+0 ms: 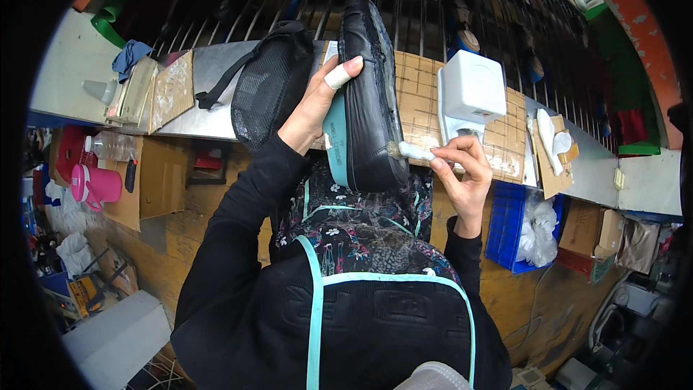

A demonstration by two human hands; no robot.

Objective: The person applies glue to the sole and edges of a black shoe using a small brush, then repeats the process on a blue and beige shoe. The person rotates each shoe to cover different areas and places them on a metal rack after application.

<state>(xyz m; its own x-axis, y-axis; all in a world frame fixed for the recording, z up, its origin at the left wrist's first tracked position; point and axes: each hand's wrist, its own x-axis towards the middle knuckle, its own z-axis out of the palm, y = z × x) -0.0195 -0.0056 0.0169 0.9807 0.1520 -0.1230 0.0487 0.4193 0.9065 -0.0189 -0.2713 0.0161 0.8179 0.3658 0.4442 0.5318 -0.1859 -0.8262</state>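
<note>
A black shoe upper [369, 94] stretched over a teal shoe last [336, 137] stands upright in front of me, its rough lasted edge turned to the right. My left hand [309, 117] is closed around its left side, with white tape wrapped on the thumb. Between the fingertips of my right hand [465, 173] is a small brush [416, 152] with a white handle. The bristles touch the upper's edge near its lower end. Just beyond the right hand, a white plastic container [473, 87] rests on a cardboard sheet [422, 94] marked with lines.
A black mesh piece with a strap [267, 83] lies left of the shoe. Metal rollers [411, 0] run behind the bench. White-smeared cardboard [173, 97] lies to the left; a white-smeared tool [552, 141] lies right. Below are a blue crate [505, 227] and a pink bucket [97, 185].
</note>
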